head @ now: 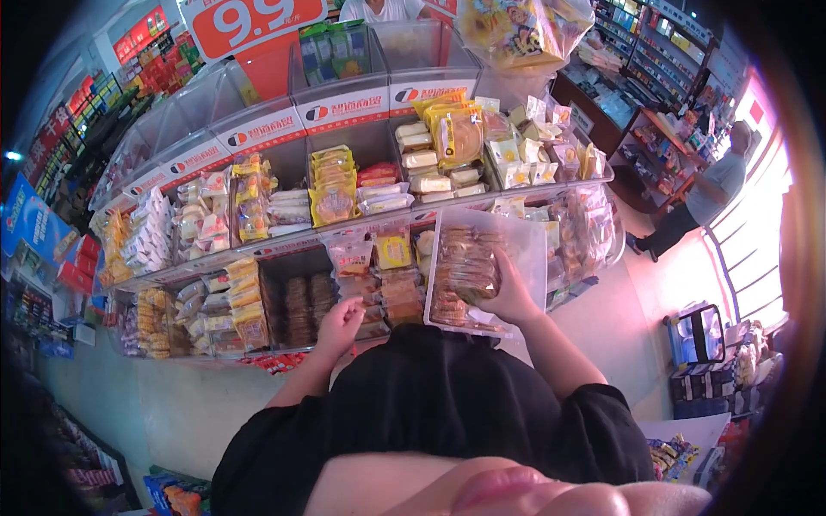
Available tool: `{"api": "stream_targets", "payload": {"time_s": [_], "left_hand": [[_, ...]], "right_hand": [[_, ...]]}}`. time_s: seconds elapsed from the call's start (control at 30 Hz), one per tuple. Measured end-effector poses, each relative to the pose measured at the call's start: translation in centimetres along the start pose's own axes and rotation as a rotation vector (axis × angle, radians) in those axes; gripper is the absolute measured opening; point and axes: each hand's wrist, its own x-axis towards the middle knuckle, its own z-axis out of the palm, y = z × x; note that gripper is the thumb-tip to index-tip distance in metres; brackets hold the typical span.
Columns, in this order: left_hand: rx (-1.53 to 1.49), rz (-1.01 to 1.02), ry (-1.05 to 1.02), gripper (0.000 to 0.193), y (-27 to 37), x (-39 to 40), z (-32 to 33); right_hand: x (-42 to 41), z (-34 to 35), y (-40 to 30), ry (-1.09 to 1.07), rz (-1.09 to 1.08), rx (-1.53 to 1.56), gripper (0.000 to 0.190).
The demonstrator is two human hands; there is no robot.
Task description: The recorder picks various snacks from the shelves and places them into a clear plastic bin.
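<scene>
A translucent white plastic bin (pixel 530 242) sits tilted over the front edge of the display, close against my body. Inside it are rows of brown snacks in clear wrappers (pixel 461 248). My right hand (pixel 514 291) reaches into the bin and grips a cluster of these wrapped packs. My left hand (pixel 342 327) hovers at the front of the lower display row, its fingers curled and no object visible in them. Just left of it, a dark compartment (pixel 277 297) holds two stacks of brown wrapped snacks (pixel 310 302). Brown packaged cakes (pixel 400 293) lie between my left hand and the bin.
A two-tier snack display (pixel 290 242) curves before me, its compartments full of wrapped pastries. Clear lidded bins (pixel 335 61) and a price sign (pixel 255 26) rise behind. One person (pixel 716 184) stands at the right by shelves; another (pixel 381 9) is beyond the display.
</scene>
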Motion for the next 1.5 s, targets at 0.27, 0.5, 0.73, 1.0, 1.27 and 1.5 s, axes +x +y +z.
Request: {"api": "stream_targets", "payload": {"time_s": [0.27,0.5,0.73,1.0,1.27,1.5], "left_hand": [[-0.945,-0.325,-0.504,0.063,9.1,6.2,-0.2],[-1.238,-0.167,-0.723,0.074,17.9,6.2,1.9],[-1.115,-0.092,-0.937,0.069,19.0,7.0,1.5],[-1.251,-0.134,-0.826,0.055,17.6,6.3,2.7],[-1.317,-0.058,-0.611,0.075,15.9,5.7,2.9],[-0.971,0.100,-0.369,0.104,16.3,4.2,5.5]], "right_hand": [[1.1,0.7,-12.2,-0.005,-0.921,-0.547,0.065],[2.0,0.6,-12.3,-0.062,-1.262,-0.762,0.049],[2.0,0.5,-11.2,0.056,-1.346,-0.813,0.055],[1.4,0.7,-10.2,0.216,-1.038,-0.725,0.071],[-0.1,1.6,-9.9,-0.292,0.249,0.976,0.087],[0.3,4.4,-11.9,-0.301,0.014,0.478,0.101]]}}
